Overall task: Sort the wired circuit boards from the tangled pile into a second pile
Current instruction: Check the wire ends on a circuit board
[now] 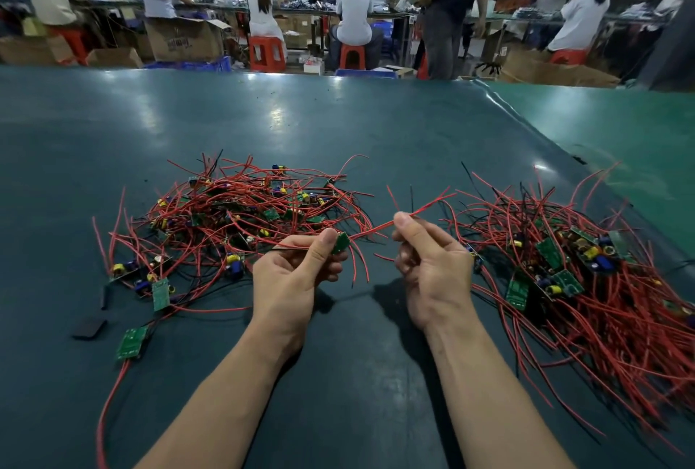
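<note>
Head cam: 2 hands, 1 board btwn 2 piles.
Left hand (289, 280) pinches a small green circuit board (341, 243); right hand (432, 273) pinches its red wire (380, 229), stretched btwn them, hands apart. Tangled pile (240, 216) at left, second pile (571, 277) at right, boards in each too many to count. 2 stray boards lie near-left. Dark green table (338, 122); far side, workshop w/ 6 seated workers, 1 standing.
</note>
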`<state>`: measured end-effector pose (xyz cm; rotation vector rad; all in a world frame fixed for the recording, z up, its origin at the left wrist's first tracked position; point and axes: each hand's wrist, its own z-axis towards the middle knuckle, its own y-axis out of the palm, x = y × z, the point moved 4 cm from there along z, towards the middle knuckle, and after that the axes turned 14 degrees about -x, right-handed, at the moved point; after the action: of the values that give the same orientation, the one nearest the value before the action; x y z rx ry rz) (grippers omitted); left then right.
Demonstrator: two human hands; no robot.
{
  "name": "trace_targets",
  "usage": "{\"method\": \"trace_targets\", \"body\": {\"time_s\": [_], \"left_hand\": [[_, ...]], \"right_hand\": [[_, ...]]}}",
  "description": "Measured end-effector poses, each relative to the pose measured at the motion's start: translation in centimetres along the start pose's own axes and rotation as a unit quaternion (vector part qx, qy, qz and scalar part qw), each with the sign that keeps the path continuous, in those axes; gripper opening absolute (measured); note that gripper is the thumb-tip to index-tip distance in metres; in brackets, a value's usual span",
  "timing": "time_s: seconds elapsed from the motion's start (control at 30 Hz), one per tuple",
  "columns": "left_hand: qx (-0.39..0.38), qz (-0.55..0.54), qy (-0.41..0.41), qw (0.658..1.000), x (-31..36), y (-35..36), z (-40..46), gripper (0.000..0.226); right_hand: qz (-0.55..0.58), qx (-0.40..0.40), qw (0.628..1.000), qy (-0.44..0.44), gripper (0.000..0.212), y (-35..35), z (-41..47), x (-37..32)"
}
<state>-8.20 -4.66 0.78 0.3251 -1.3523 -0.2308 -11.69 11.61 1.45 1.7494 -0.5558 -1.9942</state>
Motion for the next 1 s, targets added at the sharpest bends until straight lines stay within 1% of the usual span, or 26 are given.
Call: {"method": "trace_targets", "body": {"time_s": [0.1,0.17,0.2,0.23,0.3,0.33,0.37,0.4,0.43,0.47,0.5,0.53,0.57,0.63,0.7,0.77,0.8,0.83,0.9,0.97,1.0], "left_hand": [[-0.001,0.006,0.006,1.000,0.0,0.0,-0.2,0.030],[-0.007,0.019,0.005,1.000,0.1,0.2,-0.3,0.029],[-0.009,0.024,0.007,1.000,0.1,0.3,-0.3,0.026],[-0.002,0.018,0.010,1.000,0.3,0.2,-0.3,0.021],[0.028,-0.026,0.016,0.999,0.4,-0.5,-0.1,0.020],[0.038,-0.049,0.017,0.998,0.4,-0.7,0.0,0.021],[0.041,-0.060,0.016,0.997,0.4,-0.8,0.0,0.021],[0.035,-0.055,0.013,0.998,0.3,-0.8,-0.1,0.023],[0.023,-0.036,0.008,0.999,0.2,-0.6,-0.2,0.029],[0.003,-0.013,-0.001,1.000,0.1,-0.4,-0.2,0.034],[-0.016,0.006,-0.009,1.000,0.0,-0.1,-0.4,0.037],[-0.032,0.014,-0.014,0.999,0.0,0.0,-0.6,0.038],[-0.040,0.018,-0.012,0.999,0.0,0.1,-0.6,0.039],[-0.029,0.023,0.000,0.999,0.3,0.0,-0.6,0.035],[0.013,0.001,0.019,1.000,0.6,-0.2,-0.6,0.029],[0.069,-0.051,0.028,0.996,0.9,-0.6,-0.3,0.024],[0.086,-0.080,0.028,0.993,0.9,-0.8,-0.2,0.023],[0.092,-0.102,0.026,0.990,0.9,-1.0,-0.1,0.022],[0.077,-0.104,0.015,0.991,0.8,-1.1,0.1,0.023],[0.039,-0.083,-0.005,0.996,0.4,-0.6,0.1,0.022],[0.021,-0.063,-0.014,0.998,0.2,-0.4,0.0,0.024]], "right_hand": [[0.031,0.058,0.997,-0.029,0.025,-0.9,0.0,-1.2],[0.068,0.098,0.992,-0.049,0.020,-2.0,0.0,-2.0],[0.089,0.114,0.988,-0.058,0.017,-2.5,0.0,-2.3],[0.112,0.126,0.984,-0.064,0.015,-3.0,-0.1,-2.6],[0.136,0.121,0.982,-0.056,0.013,-3.2,-0.2,-2.7],[0.121,0.098,0.987,-0.034,0.011,-2.8,-0.3,-2.5],[0.085,0.052,0.995,-0.002,0.008,-2.1,-0.7,-2.2],[0.037,-0.017,0.998,0.038,0.005,-1.2,-1.1,-1.8],[-0.013,-0.098,0.992,0.082,0.010,0.1,-1.8,-1.1],[-0.057,-0.170,0.977,0.118,0.021,1.3,-2.5,-0.3],[-0.087,-0.223,0.962,0.135,0.029,2.3,-3.2,0.3],[-0.105,-0.248,0.954,0.128,0.031,3.1,-3.9,1.0],[-0.117,-0.246,0.957,0.101,0.028,3.6,-4.3,1.5],[-0.141,-0.192,0.971,0.028,0.027,4.2,-5.0,1.9],[-0.128,-0.128,0.982,-0.047,0.032,3.9,-5.1,1.4],[-0.131,-0.111,0.980,-0.101,0.025,3.0,-4.6,0.4],[-0.169,-0.120,0.973,-0.101,0.022,2.8,-4.3,0.0],[-0.220,-0.140,0.962,-0.084,0.027,2.7,-4.1,-0.1],[-0.293,-0.191,0.937,-0.011,0.041,3.2,-4.1,1.1],[-0.281,-0.214,0.935,0.042,0.034,4.0,-4.3,2.1],[-0.262,-0.217,0.939,0.044,0.033,4.3,-4.2,2.4]]}}
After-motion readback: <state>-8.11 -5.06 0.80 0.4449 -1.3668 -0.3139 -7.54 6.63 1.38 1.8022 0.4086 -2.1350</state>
